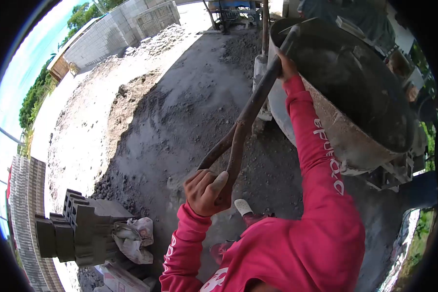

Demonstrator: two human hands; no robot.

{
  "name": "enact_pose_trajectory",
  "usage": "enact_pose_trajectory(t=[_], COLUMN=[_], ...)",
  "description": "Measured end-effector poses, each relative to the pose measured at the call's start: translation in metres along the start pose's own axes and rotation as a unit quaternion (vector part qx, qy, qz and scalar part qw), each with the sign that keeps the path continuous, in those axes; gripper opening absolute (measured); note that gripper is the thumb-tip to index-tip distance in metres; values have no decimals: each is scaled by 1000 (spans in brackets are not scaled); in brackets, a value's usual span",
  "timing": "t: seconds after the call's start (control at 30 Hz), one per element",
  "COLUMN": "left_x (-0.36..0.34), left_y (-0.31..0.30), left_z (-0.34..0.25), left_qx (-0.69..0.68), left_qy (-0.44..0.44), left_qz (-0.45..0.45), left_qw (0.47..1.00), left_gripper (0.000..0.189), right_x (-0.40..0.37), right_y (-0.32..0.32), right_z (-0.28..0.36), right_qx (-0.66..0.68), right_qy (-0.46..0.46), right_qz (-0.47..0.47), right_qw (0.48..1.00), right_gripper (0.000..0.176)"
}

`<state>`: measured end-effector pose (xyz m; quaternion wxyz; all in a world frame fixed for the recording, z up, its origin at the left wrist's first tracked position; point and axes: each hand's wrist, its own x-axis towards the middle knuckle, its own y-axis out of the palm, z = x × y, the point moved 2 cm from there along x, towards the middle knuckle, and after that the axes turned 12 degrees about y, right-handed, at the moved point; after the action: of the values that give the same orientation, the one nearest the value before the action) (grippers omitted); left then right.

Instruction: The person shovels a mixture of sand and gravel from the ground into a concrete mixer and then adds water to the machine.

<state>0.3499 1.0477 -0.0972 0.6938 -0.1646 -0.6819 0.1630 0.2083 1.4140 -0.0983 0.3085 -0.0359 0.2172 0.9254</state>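
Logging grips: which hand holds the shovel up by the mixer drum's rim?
The right hand, arm stretched to the concrete mixer drum; the left hand grips the forked handle end of the shovel, near the body.

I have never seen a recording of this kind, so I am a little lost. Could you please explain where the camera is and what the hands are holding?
The one picture comes from a camera worn on a person's head, looking forward and down; its wide lens bends the edges round. The red sleeves are that person's own arms. The left hand grips the forked end of a shovel; the right hand grips its shaft higher up. The far end reaches into the drum of a concrete mixer, so the blade is hidden. On the dusty ground lie a heap of sand, stacked concrete blocks and a crumpled bag.
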Motion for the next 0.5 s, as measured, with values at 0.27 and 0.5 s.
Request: enact_pose_trajectory(t=[0.27,0.5], left_x=[-75,-188], left_y=[12,17], left_z=[-34,-194], left_qx=[21,45], left_qy=[-90,-406], left_qz=[-18,-219], left_qw=[996,886], left_gripper=[46,38], right_x=[16,-107], right_y=[-34,16], right_z=[-81,-134], right_qx=[-151,-176], right_qy=[62,97], right_qz=[35,173], right_qw=[986,964], right_gripper=[38,33])
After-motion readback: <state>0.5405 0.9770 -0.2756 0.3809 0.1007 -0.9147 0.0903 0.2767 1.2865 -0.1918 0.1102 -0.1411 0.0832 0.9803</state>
